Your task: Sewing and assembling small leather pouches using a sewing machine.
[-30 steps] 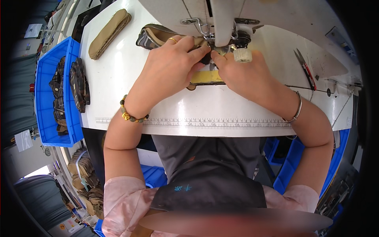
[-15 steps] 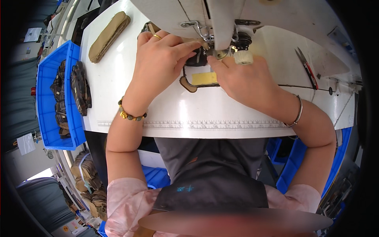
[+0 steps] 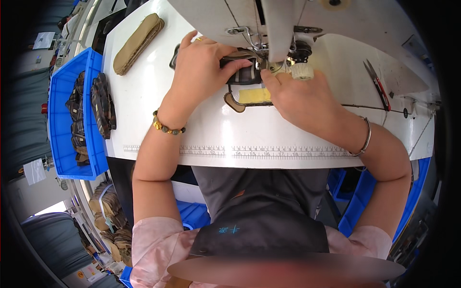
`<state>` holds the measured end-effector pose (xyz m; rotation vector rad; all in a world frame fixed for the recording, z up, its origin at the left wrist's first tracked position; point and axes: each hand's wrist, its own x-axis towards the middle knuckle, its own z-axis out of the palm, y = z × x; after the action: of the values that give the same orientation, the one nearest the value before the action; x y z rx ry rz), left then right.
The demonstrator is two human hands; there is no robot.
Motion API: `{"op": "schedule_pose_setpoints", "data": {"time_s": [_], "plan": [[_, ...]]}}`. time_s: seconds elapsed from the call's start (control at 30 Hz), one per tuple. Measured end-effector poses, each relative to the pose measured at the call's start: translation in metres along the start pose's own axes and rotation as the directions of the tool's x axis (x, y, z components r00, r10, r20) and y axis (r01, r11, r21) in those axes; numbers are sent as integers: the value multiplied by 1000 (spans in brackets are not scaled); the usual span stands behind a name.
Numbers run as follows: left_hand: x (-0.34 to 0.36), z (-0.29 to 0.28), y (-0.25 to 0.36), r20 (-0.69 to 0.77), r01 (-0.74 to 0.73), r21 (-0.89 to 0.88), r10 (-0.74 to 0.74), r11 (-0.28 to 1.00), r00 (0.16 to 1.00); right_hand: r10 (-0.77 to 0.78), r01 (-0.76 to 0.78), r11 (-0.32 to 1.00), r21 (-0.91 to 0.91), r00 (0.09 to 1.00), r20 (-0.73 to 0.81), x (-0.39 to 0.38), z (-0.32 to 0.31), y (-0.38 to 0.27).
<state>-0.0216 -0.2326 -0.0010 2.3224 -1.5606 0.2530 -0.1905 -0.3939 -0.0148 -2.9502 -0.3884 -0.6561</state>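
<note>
A dark plaid fabric piece (image 3: 244,75) with a tan strip along its far edge lies at the needle area of the white sewing machine (image 3: 211,17). My left hand (image 3: 201,69) holds it from the left, thumb flat on top and fingers curled over the far side. Its right end meets the metal presser foot (image 3: 260,63). My right hand (image 3: 305,98) is closed beside the foot, its fingertips at the fabric's right edge; its other fingers are partly hidden behind a cream knob (image 3: 302,71).
On the white table (image 3: 201,129), a stack of tan curved pieces (image 3: 138,44) lies far left. A blue bin (image 3: 65,168) with plaid pieces stands left, another plaid bundle (image 3: 103,106) against it. Red-handled thread snips (image 3: 378,85) lie right, and a yellow block (image 3: 254,96) sits near the foot.
My left thumb and index finger have drawn back left from the presser foot and spread apart, uncovering more plaid fabric. My right hand stays beside the foot. The whole view shifts slightly.
</note>
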Motion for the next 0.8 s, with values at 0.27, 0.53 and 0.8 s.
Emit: {"op": "schedule_pose_setpoints", "data": {"time_s": [0.27,0.53,0.8], "plan": [[3,5,-12,-46,-34,-80,30,996,998,11,-11,1000,-13,999,-46,1,6,-1],[7,15,-7,-76,68,-64,-72,996,995,-19,12,997,-73,994,-103,4,17,15],[12,16,-13,-88,58,-74,-64,996,994,-18,17,1000,-13,996,-89,8,19,27]]}}
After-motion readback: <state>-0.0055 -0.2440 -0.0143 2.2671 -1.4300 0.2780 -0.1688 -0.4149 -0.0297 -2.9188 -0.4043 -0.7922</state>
